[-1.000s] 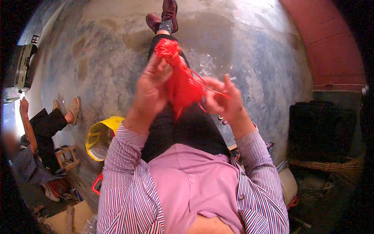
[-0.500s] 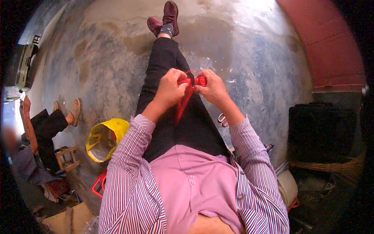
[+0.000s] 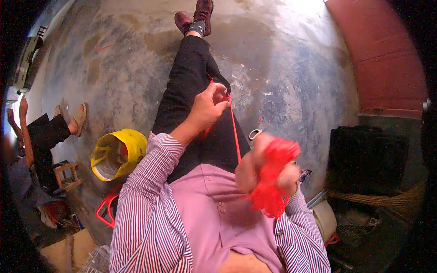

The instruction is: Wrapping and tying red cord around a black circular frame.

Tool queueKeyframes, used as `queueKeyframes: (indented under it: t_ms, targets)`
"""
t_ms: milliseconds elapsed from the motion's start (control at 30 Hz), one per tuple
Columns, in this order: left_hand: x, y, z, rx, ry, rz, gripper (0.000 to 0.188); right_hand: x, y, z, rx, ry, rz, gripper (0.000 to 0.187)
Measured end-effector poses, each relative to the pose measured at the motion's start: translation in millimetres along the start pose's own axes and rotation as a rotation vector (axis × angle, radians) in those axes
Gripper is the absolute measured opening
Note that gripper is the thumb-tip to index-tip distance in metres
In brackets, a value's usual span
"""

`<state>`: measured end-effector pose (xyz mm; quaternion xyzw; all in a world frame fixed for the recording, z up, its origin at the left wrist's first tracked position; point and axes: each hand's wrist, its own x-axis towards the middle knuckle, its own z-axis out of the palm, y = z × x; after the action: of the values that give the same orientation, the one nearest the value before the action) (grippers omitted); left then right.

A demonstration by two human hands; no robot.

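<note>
Red cord (image 3: 235, 134) runs straight near the dark trousers' (image 3: 182, 84) right edge.
Left hand (image 3: 207, 108) pinches it; right hand (image 3: 248, 172), blurred, is clamped on a red bundle (image 3: 272, 179).

Fibrous bundle (image 3: 268, 184), plastic container (image 3: 135, 148), wooden frame (image 3: 58, 177)

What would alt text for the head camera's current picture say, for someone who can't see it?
A person's right hand, blurred, holds a bright red stringy bundle, and a thin straight red cord runs from there to the left hand above black-trousered legs. A yellow open-topped container sits on the grey floor to the left.
</note>
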<state>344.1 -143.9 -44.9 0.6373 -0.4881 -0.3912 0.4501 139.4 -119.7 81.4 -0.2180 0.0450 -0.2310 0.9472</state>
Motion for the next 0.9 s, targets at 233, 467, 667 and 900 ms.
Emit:
queueKeyframes:
  t_ms: [233,467,667,900]
  targets:
    - [4,-2,3,0.112,0.003,0.015,0.032,0,-10,20,0.102,-0.198,-0.287,0.048]
    - [3,46,-14,-0.639,0.104,-0.163,0.018,21,-52,-19,-1.135,0.089,-0.594,0.028]
    - [31,0,-20,-0.445,0.023,-0.497,0.018,82,-22,-121,-2.297,0.456,-0.208,0.034]
    - [41,-2,-33,0.043,0.246,-0.128,0.014,100,-3,-120,-1.6,0.48,-0.472,0.035]
